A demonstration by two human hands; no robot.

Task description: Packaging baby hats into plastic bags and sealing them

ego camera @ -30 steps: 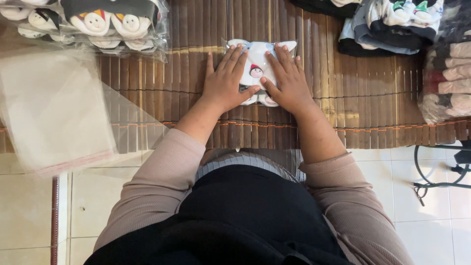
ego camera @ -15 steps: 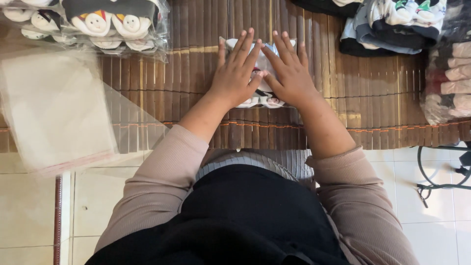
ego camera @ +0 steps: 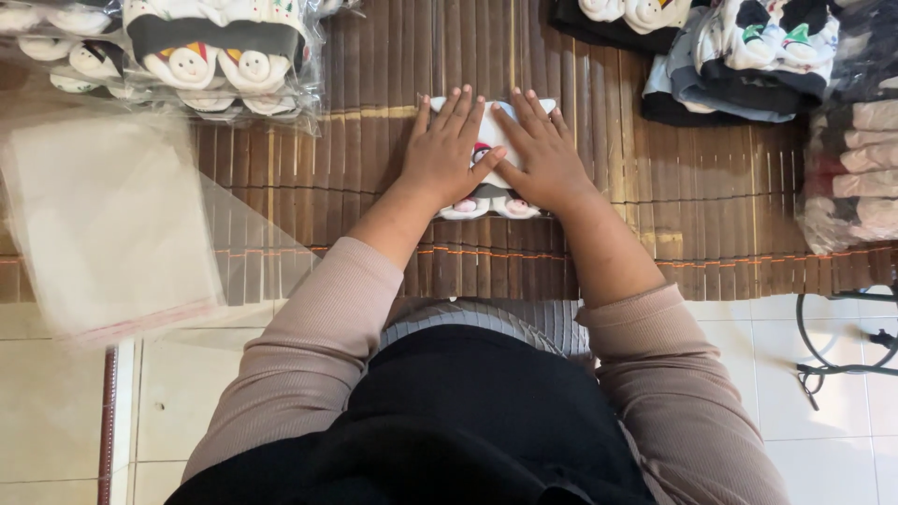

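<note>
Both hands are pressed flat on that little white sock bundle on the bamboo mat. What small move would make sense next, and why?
Probably lift the left hand and reach for the stack of clear plastic bags at the left, while the right hand keeps the folded socks flat. The bundle looks pressed and squared on the bamboo mat, and bagged sock packs lie nearby.

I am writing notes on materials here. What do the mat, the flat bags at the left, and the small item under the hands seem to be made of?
Mat: likely bamboo or wood slats, dark brown and matte, tied by thin cords.
Bags: thin clear plastic film, glossy, with a red strip along one edge.
Item: probably soft knitted fabric, white with small figures; both hands, left and right, press it flat.
</note>
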